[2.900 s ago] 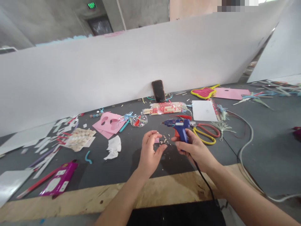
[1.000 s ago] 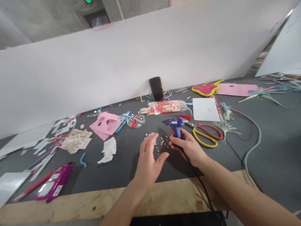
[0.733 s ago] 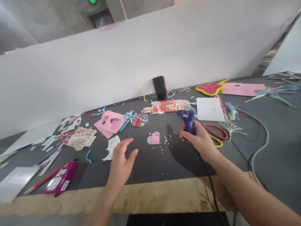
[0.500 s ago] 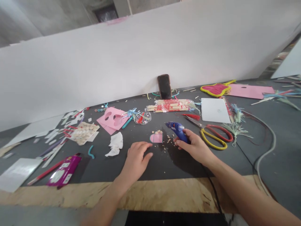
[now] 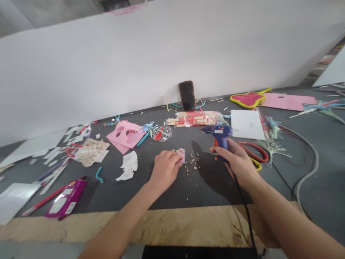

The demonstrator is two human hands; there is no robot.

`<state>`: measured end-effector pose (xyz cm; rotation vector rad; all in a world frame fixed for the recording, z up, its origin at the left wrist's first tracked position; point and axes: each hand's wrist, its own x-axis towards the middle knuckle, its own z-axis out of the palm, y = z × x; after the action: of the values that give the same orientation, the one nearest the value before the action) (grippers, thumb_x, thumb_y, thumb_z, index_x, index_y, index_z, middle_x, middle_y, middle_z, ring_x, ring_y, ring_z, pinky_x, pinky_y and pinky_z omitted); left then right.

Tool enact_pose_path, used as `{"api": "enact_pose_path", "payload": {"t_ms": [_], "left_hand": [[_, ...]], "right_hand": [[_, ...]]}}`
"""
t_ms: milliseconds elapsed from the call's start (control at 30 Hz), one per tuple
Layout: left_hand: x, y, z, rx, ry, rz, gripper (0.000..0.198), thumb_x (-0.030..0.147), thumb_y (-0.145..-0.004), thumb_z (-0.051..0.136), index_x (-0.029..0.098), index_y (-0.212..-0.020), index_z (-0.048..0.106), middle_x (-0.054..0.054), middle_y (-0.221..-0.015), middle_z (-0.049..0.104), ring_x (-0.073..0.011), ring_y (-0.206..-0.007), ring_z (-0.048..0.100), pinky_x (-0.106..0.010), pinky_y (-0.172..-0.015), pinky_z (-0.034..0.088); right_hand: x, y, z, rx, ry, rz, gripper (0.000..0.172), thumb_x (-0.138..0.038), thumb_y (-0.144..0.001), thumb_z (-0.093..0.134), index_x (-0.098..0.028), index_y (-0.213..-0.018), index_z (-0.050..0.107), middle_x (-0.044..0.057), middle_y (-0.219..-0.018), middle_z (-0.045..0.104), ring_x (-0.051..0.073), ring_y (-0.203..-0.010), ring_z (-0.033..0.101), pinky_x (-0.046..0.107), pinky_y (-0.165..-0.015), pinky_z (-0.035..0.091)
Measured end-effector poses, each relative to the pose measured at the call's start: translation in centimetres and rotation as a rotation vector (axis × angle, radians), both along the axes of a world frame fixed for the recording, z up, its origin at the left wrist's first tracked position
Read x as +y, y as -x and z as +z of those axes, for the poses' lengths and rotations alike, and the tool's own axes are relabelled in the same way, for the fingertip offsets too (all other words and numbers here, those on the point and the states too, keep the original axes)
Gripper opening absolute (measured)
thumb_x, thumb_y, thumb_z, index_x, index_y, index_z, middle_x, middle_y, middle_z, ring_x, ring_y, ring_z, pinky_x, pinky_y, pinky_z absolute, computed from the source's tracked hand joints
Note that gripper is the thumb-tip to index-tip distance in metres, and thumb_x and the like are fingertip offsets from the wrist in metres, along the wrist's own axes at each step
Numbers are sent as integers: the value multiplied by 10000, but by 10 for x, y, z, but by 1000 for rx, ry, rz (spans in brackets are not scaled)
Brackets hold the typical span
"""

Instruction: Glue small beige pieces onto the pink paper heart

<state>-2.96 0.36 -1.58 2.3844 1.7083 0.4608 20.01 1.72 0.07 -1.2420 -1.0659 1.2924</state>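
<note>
My right hand (image 5: 237, 158) grips a blue hot glue gun (image 5: 221, 133) by its handle, raised above the table with its nozzle to the left. My left hand (image 5: 166, 166) is closed over the left part of a small pink paper piece (image 5: 181, 157) that has a blue-green edge. Its fingers cover much of that piece, and the thumb is largely hidden. Tiny beige pebble-like bits (image 5: 179, 150) line the top of the piece, and loose bits (image 5: 194, 162) lie scattered to its right.
Scissors (image 5: 253, 151) with red and yellow handles lie behind my right hand. A crumpled white tissue (image 5: 128, 165) is left of my left hand. Farther back are bundled sticks (image 5: 194, 118), a leaning phone (image 5: 187, 95) and a white board (image 5: 248, 124). The gun's black cord (image 5: 244, 201) trails over the front edge.
My left hand has moved right and closed over the pink paper piece. My right hand has lifted the glue gun up and right, away from the scattered bits, turning it more level.
</note>
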Motion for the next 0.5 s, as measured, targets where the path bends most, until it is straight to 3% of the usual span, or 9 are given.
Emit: {"api": "enact_pose_path", "payload": {"t_ms": [200, 367, 500], "left_hand": [[14, 0, -1, 44, 31, -18, 130, 237, -871, 533, 231, -824, 655, -39, -892, 663, -246, -950, 532, -383, -805, 356], [21, -6, 2, -16, 35, -38, 151, 206, -875, 511, 233, -876, 659, -30, -919, 678, -234, -943, 536, -382, -823, 340], [31, -25, 3, -25, -9, -106, 156, 245, -877, 536, 247, -933, 682, -40, -956, 672, -253, -995, 512, -415, -854, 305]], "right_hand": [[2, -4, 4, 93, 54, -51, 248, -348, -691, 738, -213, -843, 597, -12, -758, 661, 117, -689, 579, 201, -594, 449], [6, -5, 1, 97, 16, -124, 244, -342, -682, 734, -211, -837, 599, -15, -743, 654, 123, -715, 579, 207, -616, 437], [8, -6, -2, 91, 36, -140, 243, -350, -685, 722, -211, -835, 592, -15, -731, 647, 119, -665, 561, 217, -596, 427]]}}
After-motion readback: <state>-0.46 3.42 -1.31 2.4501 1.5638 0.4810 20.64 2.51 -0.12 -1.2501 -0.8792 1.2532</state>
